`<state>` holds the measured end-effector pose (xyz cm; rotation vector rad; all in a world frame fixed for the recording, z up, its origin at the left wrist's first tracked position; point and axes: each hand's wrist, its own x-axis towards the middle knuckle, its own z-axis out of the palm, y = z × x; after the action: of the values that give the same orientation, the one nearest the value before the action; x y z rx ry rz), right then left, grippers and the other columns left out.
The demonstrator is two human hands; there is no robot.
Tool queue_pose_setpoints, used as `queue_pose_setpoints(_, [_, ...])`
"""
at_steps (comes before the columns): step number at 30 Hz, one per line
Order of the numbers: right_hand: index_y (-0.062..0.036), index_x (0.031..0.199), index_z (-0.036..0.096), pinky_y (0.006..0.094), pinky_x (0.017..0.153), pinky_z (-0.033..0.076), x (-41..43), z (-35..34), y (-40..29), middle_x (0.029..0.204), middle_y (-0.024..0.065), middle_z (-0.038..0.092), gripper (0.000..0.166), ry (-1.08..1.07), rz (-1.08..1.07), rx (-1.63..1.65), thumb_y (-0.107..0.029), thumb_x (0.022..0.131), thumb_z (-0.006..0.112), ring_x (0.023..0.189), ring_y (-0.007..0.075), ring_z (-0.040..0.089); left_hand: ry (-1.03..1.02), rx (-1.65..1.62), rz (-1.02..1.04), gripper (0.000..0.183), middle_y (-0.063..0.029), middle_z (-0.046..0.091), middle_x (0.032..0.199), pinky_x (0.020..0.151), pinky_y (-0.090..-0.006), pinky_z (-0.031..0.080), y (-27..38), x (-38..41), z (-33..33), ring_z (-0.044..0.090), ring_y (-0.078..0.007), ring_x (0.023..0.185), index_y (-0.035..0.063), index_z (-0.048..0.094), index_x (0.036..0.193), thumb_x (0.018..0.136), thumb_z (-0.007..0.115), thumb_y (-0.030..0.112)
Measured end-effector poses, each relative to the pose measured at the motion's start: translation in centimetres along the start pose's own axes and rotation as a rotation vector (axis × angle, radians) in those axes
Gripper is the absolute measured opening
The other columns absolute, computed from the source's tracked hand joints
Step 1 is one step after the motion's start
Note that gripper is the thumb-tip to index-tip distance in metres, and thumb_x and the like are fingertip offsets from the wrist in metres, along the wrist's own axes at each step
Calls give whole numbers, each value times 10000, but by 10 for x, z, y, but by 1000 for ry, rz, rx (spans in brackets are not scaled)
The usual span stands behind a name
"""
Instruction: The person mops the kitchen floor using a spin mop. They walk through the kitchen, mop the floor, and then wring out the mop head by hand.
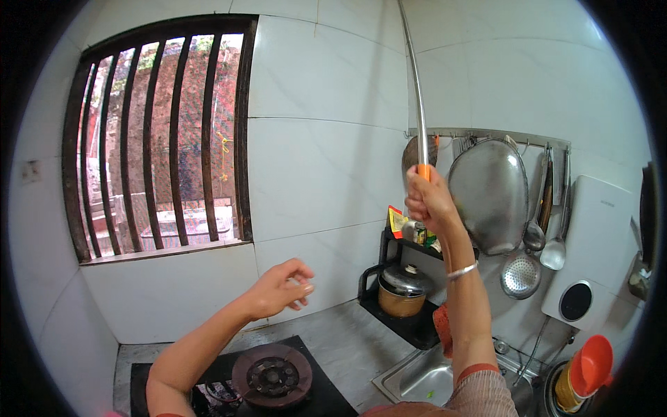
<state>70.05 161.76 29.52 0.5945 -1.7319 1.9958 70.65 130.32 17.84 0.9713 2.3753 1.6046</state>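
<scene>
My right hand (428, 200) is closed around the orange grip of a long metal pole (417, 94), raised in front of the tiled wall. The pole runs upward past the top of the picture, so its far end is hidden. My left hand (285, 286) hangs in the air with bent, parted fingers and nothing in it. Below it lies a black gas stove (328, 388) with a round burner (272, 374). Between and beyond the hands, a lidded pot (402, 297) rests on the lower level of a black rack (372, 302).
A barred window (180, 140) is at left. Pans, ladles and a skimmer (520, 275) hang from a wall rail (490, 133). A white water heater (594, 245) is at right, above a steel sink (430, 378) and a red plastic scoop (591, 365). Packets and jars top the rack.
</scene>
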Motion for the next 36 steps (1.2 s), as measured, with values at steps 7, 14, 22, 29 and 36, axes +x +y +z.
queue_pose_setpoints(7, [-143, 891, 429, 235, 347, 254, 40, 9, -9, 564, -52, 327, 146, -85, 9, 84, -179, 921, 567, 395, 54, 286, 167, -110, -40, 169, -94, 585, 901, 659, -316, 564, -30, -57, -37, 649, -190, 777, 26, 555, 1020, 934, 581, 169])
queue_pose_setpoints(14, [-116, 880, 478, 211, 327, 270, 31, -18, -23, 547, -67, 341, 105, 46, -181, 47, -123, 892, 582, 372, 39, 323, 412, -160, -76, 154, -82, 611, 809, 595, -289, 562, -52, -121, -69, 643, -167, 682, 21, 570, 973, 930, 576, 168])
queue_pose_setpoints(22, [-91, 925, 498, 207, 330, 247, -16, -23, -48, 547, -54, 368, 61, 58, -295, 53, -103, 906, 555, 365, 45, 319, 550, -232, -9, 123, -70, 614, 729, 534, -270, 556, -66, -147, -83, 634, -157, 613, 40, 571, 944, 939, 560, 162])
queue_pose_setpoints(29, [-91, 951, 474, 204, 326, 263, -28, -43, -63, 567, -56, 365, 118, 188, -235, -279, -179, 934, 551, 373, 32, 329, 586, -246, -12, 223, -67, 610, 701, 500, -282, 562, -80, -154, -86, 635, -164, 580, 41, 562, 921, 922, 596, 261])
queue_pose_setpoints(36, [-58, 923, 436, 230, 345, 289, -22, -33, -77, 588, -20, 382, 116, 246, -179, -481, -115, 899, 534, 405, 65, 360, 620, -299, -30, 175, -64, 607, 681, 474, -262, 538, -99, -165, -89, 629, -158, 559, 46, 560, 919, 931, 568, 221])
